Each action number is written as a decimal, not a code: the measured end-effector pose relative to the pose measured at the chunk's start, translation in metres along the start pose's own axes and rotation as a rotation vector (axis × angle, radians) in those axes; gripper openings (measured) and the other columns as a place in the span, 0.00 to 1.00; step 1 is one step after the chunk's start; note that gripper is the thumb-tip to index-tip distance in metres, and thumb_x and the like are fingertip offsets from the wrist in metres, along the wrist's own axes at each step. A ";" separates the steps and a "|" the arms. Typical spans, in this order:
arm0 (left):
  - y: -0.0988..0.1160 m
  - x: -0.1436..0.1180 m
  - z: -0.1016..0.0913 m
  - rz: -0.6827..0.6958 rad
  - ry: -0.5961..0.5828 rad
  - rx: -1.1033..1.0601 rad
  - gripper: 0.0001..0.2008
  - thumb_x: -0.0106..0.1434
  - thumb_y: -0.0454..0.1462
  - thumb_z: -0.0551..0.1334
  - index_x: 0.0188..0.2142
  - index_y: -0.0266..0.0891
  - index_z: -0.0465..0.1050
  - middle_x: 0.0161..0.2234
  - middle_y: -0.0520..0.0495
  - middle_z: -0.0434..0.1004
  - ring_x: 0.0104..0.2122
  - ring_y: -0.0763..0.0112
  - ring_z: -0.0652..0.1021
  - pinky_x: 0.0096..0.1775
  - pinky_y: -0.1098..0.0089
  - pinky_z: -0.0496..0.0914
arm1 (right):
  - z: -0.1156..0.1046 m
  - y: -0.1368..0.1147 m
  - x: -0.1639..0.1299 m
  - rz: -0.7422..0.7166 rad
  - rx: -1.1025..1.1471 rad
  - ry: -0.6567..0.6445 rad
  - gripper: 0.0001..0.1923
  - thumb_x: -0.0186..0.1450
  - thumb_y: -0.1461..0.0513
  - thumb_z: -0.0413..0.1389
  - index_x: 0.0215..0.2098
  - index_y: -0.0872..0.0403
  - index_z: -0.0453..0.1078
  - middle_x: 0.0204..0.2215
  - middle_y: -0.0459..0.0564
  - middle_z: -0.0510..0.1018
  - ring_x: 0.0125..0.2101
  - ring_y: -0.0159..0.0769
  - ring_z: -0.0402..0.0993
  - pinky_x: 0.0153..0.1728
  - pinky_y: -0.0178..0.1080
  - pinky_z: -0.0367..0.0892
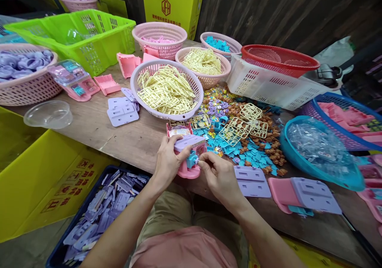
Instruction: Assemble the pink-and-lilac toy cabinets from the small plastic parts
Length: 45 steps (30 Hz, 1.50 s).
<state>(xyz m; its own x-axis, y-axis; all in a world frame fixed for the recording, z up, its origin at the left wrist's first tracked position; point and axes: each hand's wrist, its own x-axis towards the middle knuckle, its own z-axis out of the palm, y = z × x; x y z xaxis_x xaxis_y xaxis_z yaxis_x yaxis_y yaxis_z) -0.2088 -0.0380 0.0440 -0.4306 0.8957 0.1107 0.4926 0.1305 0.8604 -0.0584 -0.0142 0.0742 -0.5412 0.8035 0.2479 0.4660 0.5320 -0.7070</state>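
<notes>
Pink-and-purple plastic toy (189,141), held
Left hand (167,158) grips its left side; right hand (220,175) pinches its blue plastic part's (191,160) right end.

Brown wooden tabletop (86,121). Clear bowl (49,117) near front edge, left. Purple panels (123,115) beside purple basket (195,91). Loose blue chips (253,156), brown pieces (274,156) right of basket. Turquoise basket (319,175) farther right.

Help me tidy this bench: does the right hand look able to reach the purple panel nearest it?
Probably yes: the purple panel lies on the tabletop just right of the right hand, with nothing visible between them, though that hand's fingertips seem to pinch a small knob on the toy.
</notes>
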 end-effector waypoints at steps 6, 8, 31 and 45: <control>-0.002 0.001 0.000 0.001 0.003 0.017 0.18 0.58 0.46 0.58 0.44 0.38 0.71 0.38 0.46 0.68 0.38 0.66 0.73 0.41 0.68 0.68 | -0.001 -0.001 0.000 -0.005 -0.022 -0.002 0.08 0.63 0.67 0.48 0.26 0.54 0.62 0.22 0.44 0.70 0.22 0.29 0.63 0.24 0.31 0.56; -0.003 0.001 0.000 0.006 0.003 0.020 0.18 0.58 0.46 0.58 0.44 0.38 0.71 0.39 0.46 0.68 0.38 0.66 0.73 0.42 0.67 0.68 | -0.002 0.000 0.000 -0.014 -0.032 -0.002 0.08 0.62 0.68 0.49 0.26 0.54 0.62 0.22 0.44 0.70 0.22 0.29 0.63 0.24 0.31 0.57; 0.011 0.001 0.001 -0.007 -0.027 0.125 0.18 0.58 0.45 0.59 0.45 0.41 0.70 0.40 0.46 0.66 0.40 0.63 0.74 0.43 0.63 0.69 | 0.000 0.004 -0.001 -0.110 -0.142 -0.005 0.09 0.64 0.68 0.46 0.28 0.54 0.63 0.24 0.46 0.70 0.25 0.31 0.64 0.26 0.33 0.60; 0.005 -0.002 0.000 -0.001 -0.027 0.118 0.18 0.60 0.44 0.57 0.47 0.39 0.68 0.41 0.44 0.66 0.40 0.62 0.74 0.43 0.63 0.69 | 0.028 0.007 -0.009 -0.155 -0.123 0.187 0.09 0.65 0.68 0.45 0.29 0.54 0.62 0.24 0.48 0.70 0.27 0.33 0.67 0.28 0.34 0.62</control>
<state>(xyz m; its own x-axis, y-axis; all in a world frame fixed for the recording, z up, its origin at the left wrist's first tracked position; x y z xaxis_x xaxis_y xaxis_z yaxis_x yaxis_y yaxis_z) -0.2051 -0.0393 0.0481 -0.4110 0.9067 0.0952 0.5787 0.1788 0.7957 -0.0700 -0.0251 0.0486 -0.4796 0.7391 0.4730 0.4754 0.6719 -0.5679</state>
